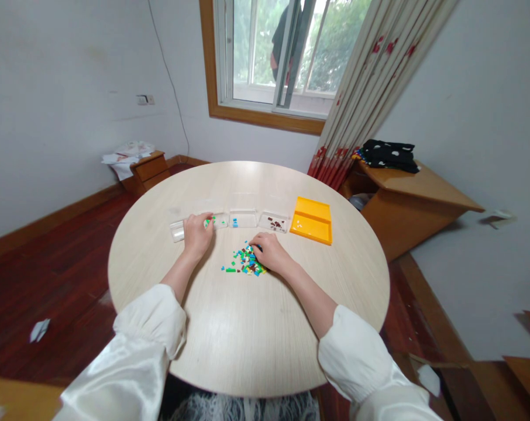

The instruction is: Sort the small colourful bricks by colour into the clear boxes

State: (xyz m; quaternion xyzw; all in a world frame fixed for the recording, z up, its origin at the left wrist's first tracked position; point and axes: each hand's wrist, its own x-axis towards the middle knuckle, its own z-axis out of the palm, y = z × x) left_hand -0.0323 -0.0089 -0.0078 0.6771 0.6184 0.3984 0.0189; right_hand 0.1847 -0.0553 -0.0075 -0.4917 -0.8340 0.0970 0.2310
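Note:
My left hand (pixel 198 234) is over the left end of a clear plastic box (pixel 221 216) with small green bricks (pixel 210 221) in it. Its fingers are bent together; whether they hold a brick is too small to tell. At the pile of tiny building bricks (pixel 250 263), blue, green, brown, white and yellow, my right hand (pixel 270 252) reaches in from the right. Its fingers are curled closed against the bricks, and what lies between them is hidden. Behind the pile, another clear box (pixel 244 220) holds blue bricks, and a third box (pixel 272 222) holds brown ones.
An open yellow case (pixel 313 229) with a few white bricks lies right of the boxes. Another clear container (pixel 176 231) stands partly behind my left hand. All are on a round wooden table (pixel 243 333). Cabinets (pixel 414 199) stand beyond it, below a window (pixel 286 52).

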